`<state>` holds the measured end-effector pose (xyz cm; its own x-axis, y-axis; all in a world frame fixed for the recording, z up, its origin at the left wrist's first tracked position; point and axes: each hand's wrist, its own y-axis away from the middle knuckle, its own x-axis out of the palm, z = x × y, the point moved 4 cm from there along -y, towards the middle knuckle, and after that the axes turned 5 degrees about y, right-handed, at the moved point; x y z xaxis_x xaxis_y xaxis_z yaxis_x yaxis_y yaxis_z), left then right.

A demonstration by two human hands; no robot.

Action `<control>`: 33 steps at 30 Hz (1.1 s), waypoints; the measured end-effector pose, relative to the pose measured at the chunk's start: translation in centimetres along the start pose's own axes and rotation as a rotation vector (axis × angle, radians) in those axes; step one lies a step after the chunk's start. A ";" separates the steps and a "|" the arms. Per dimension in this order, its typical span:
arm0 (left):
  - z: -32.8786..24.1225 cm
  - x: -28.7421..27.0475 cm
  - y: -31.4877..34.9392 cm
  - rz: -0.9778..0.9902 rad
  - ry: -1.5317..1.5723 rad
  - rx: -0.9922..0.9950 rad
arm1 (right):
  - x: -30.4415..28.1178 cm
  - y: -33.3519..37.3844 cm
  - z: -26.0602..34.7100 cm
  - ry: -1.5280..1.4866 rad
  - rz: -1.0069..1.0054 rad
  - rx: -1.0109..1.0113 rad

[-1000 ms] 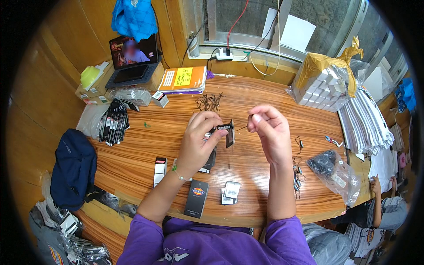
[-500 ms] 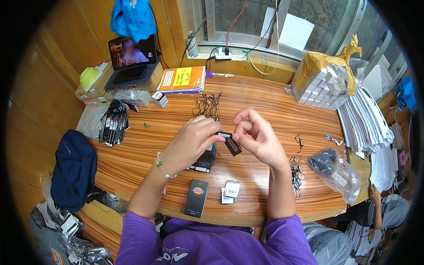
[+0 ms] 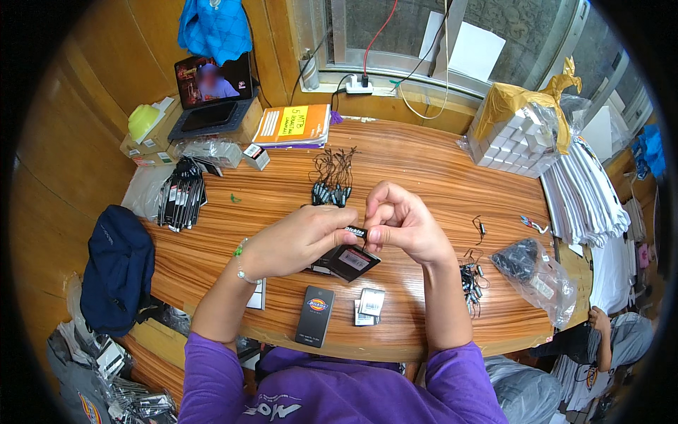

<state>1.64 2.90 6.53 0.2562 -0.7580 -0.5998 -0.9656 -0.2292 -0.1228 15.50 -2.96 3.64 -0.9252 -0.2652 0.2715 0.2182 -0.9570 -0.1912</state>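
Over the middle of the table, my left hand [image 3: 304, 237] pinches a small black plastic string seal [image 3: 357, 231] with white lettering. My right hand [image 3: 409, 230] is closed at the seal's right end, thumb and finger together on what seems to be its thin black cord. Just below the fingers hangs a black hang tag [image 3: 354, 261] with a pale label, tilted; more dark tags lie partly hidden beneath my left hand. Nearer me lie another black hang tag [image 3: 315, 316] and small white barcode labels [image 3: 371, 302]. Beyond my hands is a bunch of corded seals [image 3: 332, 192].
Loose seals [image 3: 473, 279], small snips [image 3: 533, 224] and a clear bag of black cords [image 3: 526, 265] lie at right. Stacked tags [image 3: 181, 198] and a tablet [image 3: 214, 81] stand left. Wrapped white boxes [image 3: 512, 138] are far right. Another person's arm [image 3: 602, 336] shows at lower right.
Both hands have come slightly nearer me, uncovering the bunch of seals. The hanging tag has swung round so its labelled face shows. My right fingers have closed in against the seal.
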 end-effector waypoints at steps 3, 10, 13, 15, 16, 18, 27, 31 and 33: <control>-0.9 -0.2 0.3 0.060 0.044 -0.028 | 0.6 -0.1 -0.2 -0.067 0.022 0.036; -1.4 -0.5 0.5 0.128 0.035 -0.060 | 0.8 -0.1 -0.6 -0.116 0.071 0.050; -1.1 -0.2 0.7 0.098 0.063 -0.032 | 0.9 -0.1 -0.7 -0.108 0.105 0.032; -1.1 -0.1 0.7 0.049 0.125 -0.027 | 0.8 0.0 -0.5 -0.102 0.093 0.006; -1.2 -0.1 0.6 0.022 0.173 -0.040 | 0.8 -0.1 -0.4 -0.103 0.070 -0.013; -1.1 -0.2 0.6 -0.012 0.200 -0.073 | 0.7 -0.1 -0.2 -0.115 0.035 -0.049; -0.5 0.0 0.4 -0.159 0.301 -0.119 | 0.0 -0.4 -0.4 -0.111 -0.066 -0.101; -0.2 0.1 0.0 -0.154 0.349 -0.102 | 0.0 -0.4 -0.4 -0.091 -0.070 -0.077; -0.5 -0.2 -0.3 -0.120 0.291 -0.103 | -0.1 -0.3 -0.5 -0.078 -0.049 -0.070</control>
<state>1.89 2.85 7.08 0.3840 -0.8613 -0.3328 -0.9221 -0.3765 -0.0893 15.40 -2.59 3.23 -0.9067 -0.2295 0.3538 0.1489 -0.9591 -0.2406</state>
